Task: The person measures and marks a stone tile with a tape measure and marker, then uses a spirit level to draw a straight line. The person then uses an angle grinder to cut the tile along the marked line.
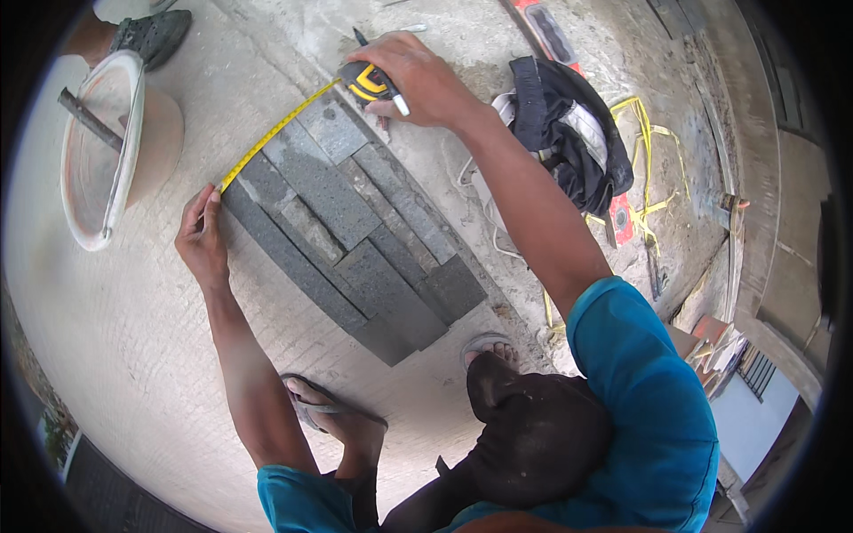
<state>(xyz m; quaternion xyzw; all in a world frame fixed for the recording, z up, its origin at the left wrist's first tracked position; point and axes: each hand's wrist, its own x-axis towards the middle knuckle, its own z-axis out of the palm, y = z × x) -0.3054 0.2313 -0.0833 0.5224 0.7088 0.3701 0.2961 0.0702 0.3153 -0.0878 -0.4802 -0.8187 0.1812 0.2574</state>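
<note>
Grey stone cladding strips (342, 222) lie flat on the concrete floor, set side by side in staggered rows. A yellow tape blade (280, 127) is stretched along their far-left end. My left hand (203, 233) pinches the blade's free end beside the panel's left corner. My right hand (418, 75) grips the black-and-yellow tape measure (365, 82) at the far corner of the strips. A marker-like pen with a white end (402, 105) sticks out from under that same hand; how the fingers hold it is partly hidden.
At the far left stands a white bucket (160, 133) with a stick-like handle in it, near another person's shoe (153, 40). A black bag (573, 133), yellow strapping (646, 133) and a red level-like tool (549, 34) lie to the right. My sandalled feet (342, 413) are below the strips.
</note>
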